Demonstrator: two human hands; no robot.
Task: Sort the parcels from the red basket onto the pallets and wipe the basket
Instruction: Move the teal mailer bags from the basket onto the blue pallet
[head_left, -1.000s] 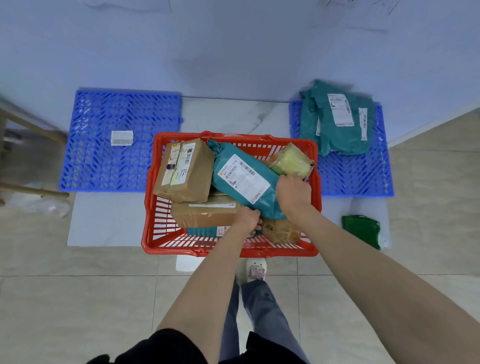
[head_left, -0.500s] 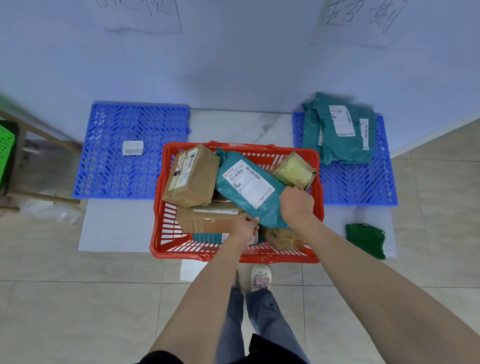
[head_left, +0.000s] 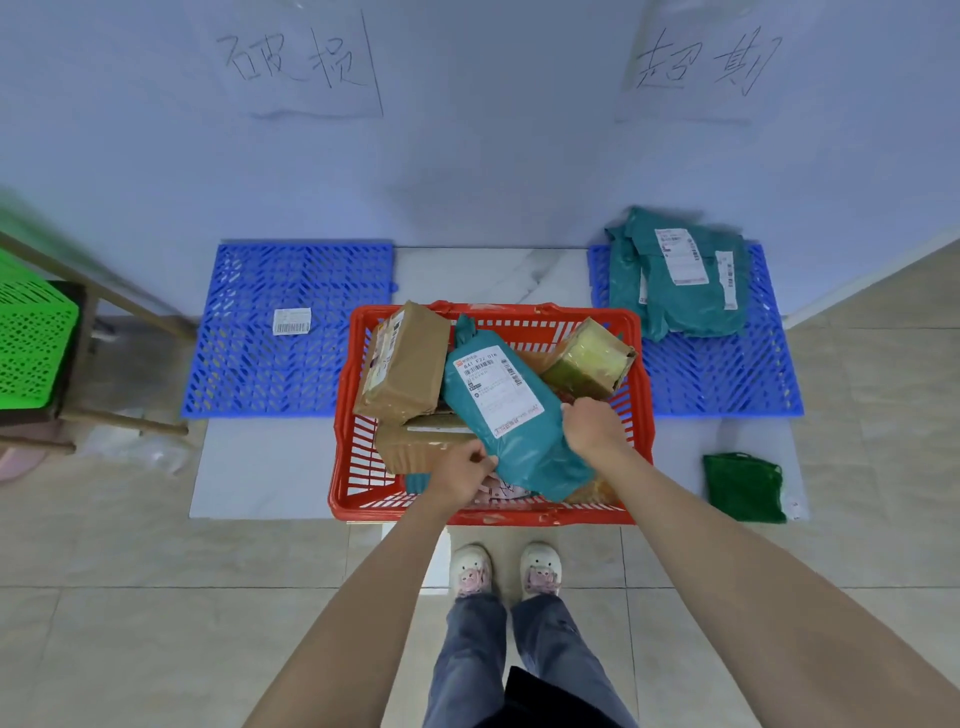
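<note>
The red basket (head_left: 343, 447) stands on the floor between two blue pallets. Over it I hold a teal parcel bag (head_left: 514, 415) with a white label. My left hand (head_left: 460, 475) grips its near left edge and my right hand (head_left: 592, 426) grips its right edge. Under and beside it lie a brown box (head_left: 405, 364), a second brown box (head_left: 415, 447) and a yellow-green wrapped box (head_left: 589, 358). The left pallet (head_left: 249, 364) carries only a small white label (head_left: 292, 320). On the right pallet (head_left: 727, 379) lie teal parcel bags (head_left: 680, 275).
A folded green cloth (head_left: 743, 486) lies on the floor right of the basket. A green crate (head_left: 31, 343) and wooden frame stand at the far left. Two handwritten signs hang on the wall above the pallets. My feet (head_left: 506, 569) are just behind the basket.
The view has pulled back and up, showing the wall signs. The teal bag has risen a little out of the basket, still held in both hands.
</note>
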